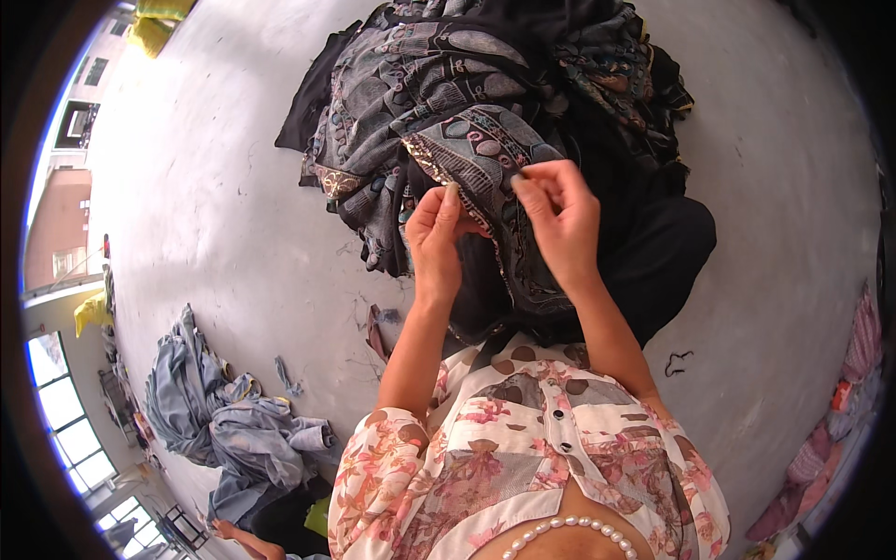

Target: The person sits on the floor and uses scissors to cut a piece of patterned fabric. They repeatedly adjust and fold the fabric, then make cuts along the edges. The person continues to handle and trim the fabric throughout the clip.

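Observation:
A large heap of black and grey patterned fabric lies in front of me, with rounded motifs and a pale trim along one edge. My left hand pinches that trimmed edge between thumb and fingers. Just to its right, my right hand is closed with thumb against forefinger, gripping the same patterned fabric. Between my hands the cloth hangs down toward my lap. Plain black cloth spreads out at the right of the heap, beyond my right forearm.
A pile of light blue denim lies on the grey floor at the lower left. Beside it, another person's hand shows. Loose threads and scraps are scattered near my left forearm. Pink textiles line the right edge.

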Demonstrator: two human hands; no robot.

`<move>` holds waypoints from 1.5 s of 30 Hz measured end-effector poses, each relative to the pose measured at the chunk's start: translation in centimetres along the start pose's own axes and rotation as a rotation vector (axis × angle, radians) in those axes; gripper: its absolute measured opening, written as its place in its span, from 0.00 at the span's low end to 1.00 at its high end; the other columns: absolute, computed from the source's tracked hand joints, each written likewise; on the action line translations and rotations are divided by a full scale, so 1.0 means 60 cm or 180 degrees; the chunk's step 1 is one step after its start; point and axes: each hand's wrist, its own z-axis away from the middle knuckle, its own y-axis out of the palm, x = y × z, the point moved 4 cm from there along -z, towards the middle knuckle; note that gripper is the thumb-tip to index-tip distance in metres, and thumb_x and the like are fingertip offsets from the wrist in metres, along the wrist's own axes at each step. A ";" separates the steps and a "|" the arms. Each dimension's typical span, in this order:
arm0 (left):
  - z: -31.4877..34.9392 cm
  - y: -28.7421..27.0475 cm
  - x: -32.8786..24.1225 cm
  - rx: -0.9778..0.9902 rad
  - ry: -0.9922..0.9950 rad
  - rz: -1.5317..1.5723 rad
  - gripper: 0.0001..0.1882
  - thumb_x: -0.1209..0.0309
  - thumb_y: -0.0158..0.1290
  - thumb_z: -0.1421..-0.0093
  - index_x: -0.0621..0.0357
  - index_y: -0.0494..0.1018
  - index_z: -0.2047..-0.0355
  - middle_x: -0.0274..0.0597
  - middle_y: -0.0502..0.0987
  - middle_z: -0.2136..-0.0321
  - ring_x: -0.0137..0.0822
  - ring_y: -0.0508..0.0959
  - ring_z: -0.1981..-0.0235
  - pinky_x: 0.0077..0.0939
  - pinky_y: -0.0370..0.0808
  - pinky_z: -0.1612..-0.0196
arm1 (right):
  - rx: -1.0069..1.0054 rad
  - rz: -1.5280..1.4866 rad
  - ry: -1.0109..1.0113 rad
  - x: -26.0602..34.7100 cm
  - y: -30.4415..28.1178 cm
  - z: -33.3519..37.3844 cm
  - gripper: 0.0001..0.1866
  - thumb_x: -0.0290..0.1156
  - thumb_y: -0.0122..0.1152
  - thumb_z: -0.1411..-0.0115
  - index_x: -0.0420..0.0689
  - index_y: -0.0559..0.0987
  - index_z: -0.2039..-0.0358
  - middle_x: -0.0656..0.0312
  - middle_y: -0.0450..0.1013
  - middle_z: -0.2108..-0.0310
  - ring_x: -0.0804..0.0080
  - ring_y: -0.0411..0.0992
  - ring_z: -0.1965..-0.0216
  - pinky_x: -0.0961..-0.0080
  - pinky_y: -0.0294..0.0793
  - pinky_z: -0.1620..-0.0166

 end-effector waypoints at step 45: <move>-0.067 -0.046 0.022 0.0486 -0.0571 0.1315 0.17 0.67 0.44 0.34 0.59 0.66 0.47 0.39 0.75 0.53 0.34 0.75 0.54 0.33 0.73 0.51 | 0.0487 0.0933 -0.0230 -0.033 -0.039 0.113 0.20 0.36 0.72 0.53 0.43 0.74 0.63 0.65 0.71 0.81 0.75 0.72 0.81 0.81 0.70 0.77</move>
